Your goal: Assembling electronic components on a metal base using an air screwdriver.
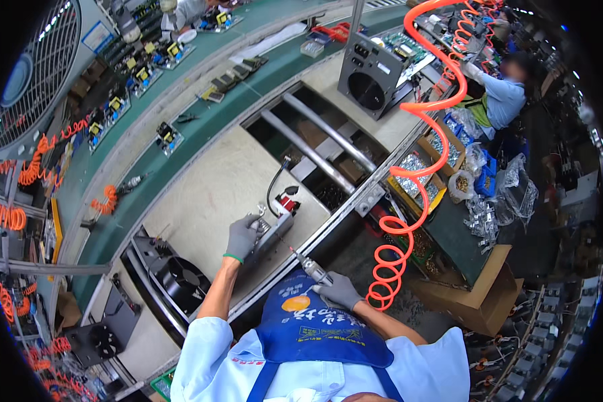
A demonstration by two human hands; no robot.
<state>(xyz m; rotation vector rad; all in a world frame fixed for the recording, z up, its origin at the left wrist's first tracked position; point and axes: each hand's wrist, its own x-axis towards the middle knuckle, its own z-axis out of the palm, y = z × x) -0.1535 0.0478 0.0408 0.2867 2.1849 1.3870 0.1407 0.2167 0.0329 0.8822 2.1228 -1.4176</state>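
Observation:
My left hand (241,236), in a grey glove, grips a small grey metal part (273,232) that lies on the beige work board (208,194). A black cable (275,182) curves up from the red and black piece (289,199) just behind the part. My right hand (340,292), also gloved, holds a pneumatic screwdriver (309,268) whose tip points toward the metal part. An orange coiled air hose (409,194) hangs beside the right hand.
A black fan housing (177,281) sits at the board's near left, another black housing (372,74) stands far ahead. Bins of screws (419,167) and plastic bags lie on the right bench. A green conveyor (181,127) carries circuit boards. Another person (502,94) works at the far right.

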